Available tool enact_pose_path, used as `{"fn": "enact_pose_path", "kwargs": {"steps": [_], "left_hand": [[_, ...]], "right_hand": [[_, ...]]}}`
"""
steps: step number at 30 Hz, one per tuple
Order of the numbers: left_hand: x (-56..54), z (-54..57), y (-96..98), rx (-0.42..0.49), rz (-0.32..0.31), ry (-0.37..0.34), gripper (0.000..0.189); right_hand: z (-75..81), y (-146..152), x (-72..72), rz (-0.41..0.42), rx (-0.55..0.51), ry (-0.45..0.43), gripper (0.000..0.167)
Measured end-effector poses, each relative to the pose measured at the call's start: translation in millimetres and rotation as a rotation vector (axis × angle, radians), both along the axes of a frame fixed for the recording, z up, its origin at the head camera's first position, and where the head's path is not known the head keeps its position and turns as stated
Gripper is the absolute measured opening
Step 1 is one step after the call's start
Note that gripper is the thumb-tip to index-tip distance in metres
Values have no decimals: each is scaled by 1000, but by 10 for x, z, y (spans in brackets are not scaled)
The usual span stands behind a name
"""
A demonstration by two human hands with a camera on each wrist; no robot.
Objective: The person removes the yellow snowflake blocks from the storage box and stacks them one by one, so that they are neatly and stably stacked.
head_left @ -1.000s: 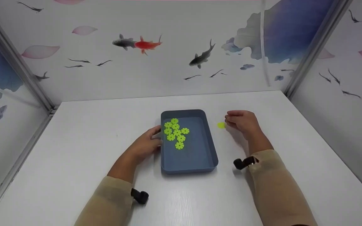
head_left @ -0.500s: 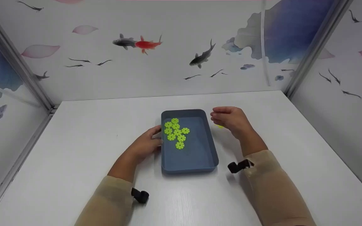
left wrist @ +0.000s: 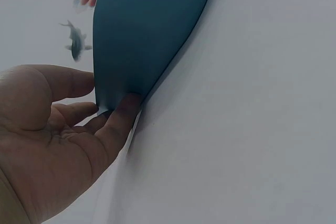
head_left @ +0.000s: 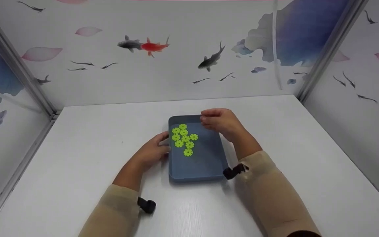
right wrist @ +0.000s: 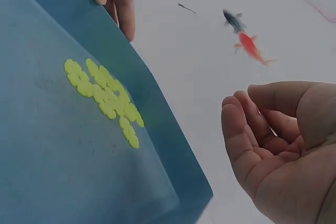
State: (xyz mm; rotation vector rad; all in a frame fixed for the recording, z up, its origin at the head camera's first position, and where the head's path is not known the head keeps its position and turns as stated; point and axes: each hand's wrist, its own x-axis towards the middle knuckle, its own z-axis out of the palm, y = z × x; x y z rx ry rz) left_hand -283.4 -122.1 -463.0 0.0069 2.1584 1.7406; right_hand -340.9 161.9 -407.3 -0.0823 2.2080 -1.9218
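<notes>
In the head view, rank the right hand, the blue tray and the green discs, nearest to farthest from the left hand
1. Blue tray: touching the left hand.
2. Green discs: inside it, toward its left side.
3. Right hand: overlapping its far right corner.

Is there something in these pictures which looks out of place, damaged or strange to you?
Nothing visible looks clearly damaged or spilled. The yellow-green round notched discs lie bunched in the far left of the blue-grey rectangular plastic-looking tray. One small oddity: faint dark specks on its floor in the right wrist view, perhaps dirt or scuffs.
</notes>
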Motion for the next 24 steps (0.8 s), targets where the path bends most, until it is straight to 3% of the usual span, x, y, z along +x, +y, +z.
{"fn": "enact_pose_path", "kwargs": {"steps": [7,12,17,24], "left_hand": [[20,19,11,2,10,-5,70],[17,15,22,9,18,-8,70],[21,19,23,13,14,-14,70],[30,34,13,4,16,-8,70]], "right_hand": [[-27,-191,-115,79,5,-32,39],[-110,-264,-187,116,124,-55,49],[-210,-304,-261,130,245,-73,47],[-298,-347,-350,144,305,-72,47]]}}
